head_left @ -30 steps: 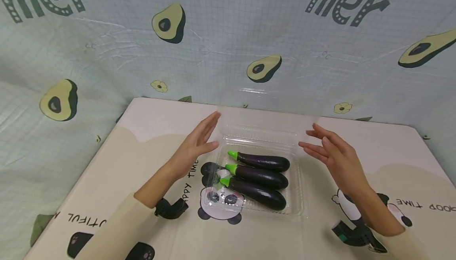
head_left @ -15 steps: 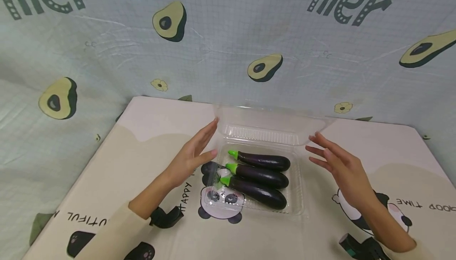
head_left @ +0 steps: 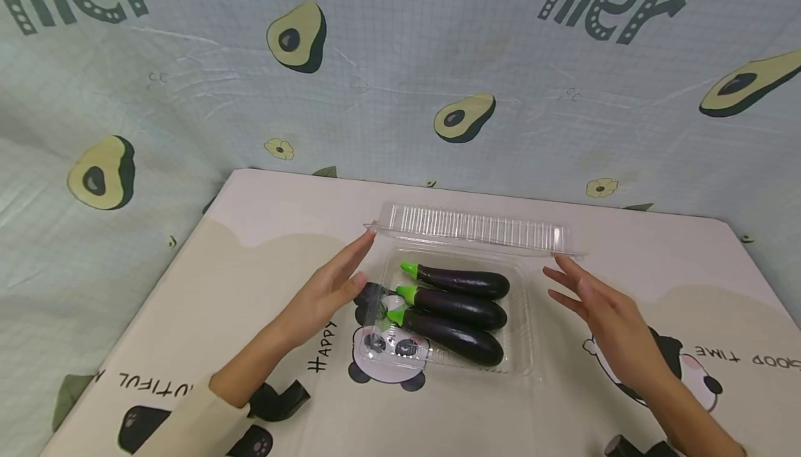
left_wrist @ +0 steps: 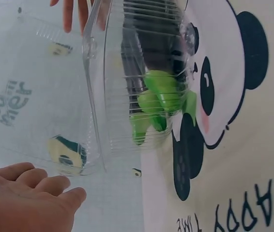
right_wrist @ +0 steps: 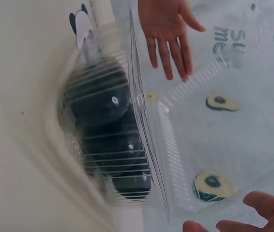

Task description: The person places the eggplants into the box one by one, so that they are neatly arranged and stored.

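A clear plastic clamshell container (head_left: 529, 349) rests on the table with three dark purple eggplants (head_left: 463, 283) lying side by side in it, green stem ends to the left. Its hinged lid (head_left: 475, 229) stands raised at the back, tilted forward. My left hand (head_left: 322, 297) has its fingers extended, fingertips at the lid's left corner. At the lid's right corner are the fingertips of my right hand (head_left: 610, 318), its fingers spread and fairly straight. In the right wrist view the eggplants (right_wrist: 108, 121) show through the ribbed container wall; only part of my right hand (right_wrist: 258, 217) appears there.
The table (head_left: 438, 422) wears a pale cover printed with pandas and lettering. Behind and to the left hangs a light curtain (head_left: 375, 116) with avocado prints. A black wrist-camera mount (head_left: 278, 401) sits below my left wrist.
The lid has swung forward and down from a more upright, leaned-back position. Both hands have drawn back toward me along with it. The eggplants and the container base stay put.
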A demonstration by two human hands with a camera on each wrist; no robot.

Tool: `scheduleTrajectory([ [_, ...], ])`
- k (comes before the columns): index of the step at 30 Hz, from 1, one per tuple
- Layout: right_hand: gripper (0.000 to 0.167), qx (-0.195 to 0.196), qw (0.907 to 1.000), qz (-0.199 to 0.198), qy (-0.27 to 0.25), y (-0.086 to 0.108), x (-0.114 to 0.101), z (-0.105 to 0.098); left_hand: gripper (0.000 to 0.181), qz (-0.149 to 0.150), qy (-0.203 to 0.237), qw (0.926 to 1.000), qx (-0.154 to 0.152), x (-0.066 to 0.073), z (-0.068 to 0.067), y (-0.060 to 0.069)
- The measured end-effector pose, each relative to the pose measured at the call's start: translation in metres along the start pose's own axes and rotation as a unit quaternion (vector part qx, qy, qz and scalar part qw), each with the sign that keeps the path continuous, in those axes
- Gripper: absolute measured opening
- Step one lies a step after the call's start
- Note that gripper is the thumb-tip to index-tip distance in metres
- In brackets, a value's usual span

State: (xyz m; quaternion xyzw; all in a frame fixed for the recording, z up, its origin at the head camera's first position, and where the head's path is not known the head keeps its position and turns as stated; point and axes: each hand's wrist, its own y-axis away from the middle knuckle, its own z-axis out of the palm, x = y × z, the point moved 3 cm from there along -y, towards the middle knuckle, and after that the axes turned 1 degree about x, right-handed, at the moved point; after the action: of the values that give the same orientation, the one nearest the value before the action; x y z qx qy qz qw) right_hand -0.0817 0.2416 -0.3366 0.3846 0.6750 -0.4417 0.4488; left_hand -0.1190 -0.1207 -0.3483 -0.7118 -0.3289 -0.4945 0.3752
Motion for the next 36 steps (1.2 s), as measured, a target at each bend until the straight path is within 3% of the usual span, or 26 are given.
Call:
scheduleTrajectory([
  [6,0.044,0.0,0.9991,0.032,0.029,0.013,0.003,0.003,0.056,-0.017,-0.027,0.9995,0.01,-0.005,0.004,0.008],
  [14,0.044,-0.015,0.9985,0.052,-0.007,0.026,0.007,0.009,0.051,-0.048,-0.057,0.997,0.023,-0.01,0.006,0.021],
  [21,0.046,-0.049,0.9963,0.068,0.018,0.032,0.009,0.017,0.049,-0.058,-0.04,0.9973,0.017,-0.015,0.008,0.032],
  [26,0.047,-0.052,0.9944,0.083,0.039,0.036,0.011,0.021,0.048,-0.062,-0.04,0.9972,0.015,-0.02,0.01,0.037],
  [36,0.047,-0.062,0.9882,0.137,0.027,0.044,0.019,0.026,0.047,-0.078,-0.049,0.9956,0.019,-0.027,0.013,0.047],
])
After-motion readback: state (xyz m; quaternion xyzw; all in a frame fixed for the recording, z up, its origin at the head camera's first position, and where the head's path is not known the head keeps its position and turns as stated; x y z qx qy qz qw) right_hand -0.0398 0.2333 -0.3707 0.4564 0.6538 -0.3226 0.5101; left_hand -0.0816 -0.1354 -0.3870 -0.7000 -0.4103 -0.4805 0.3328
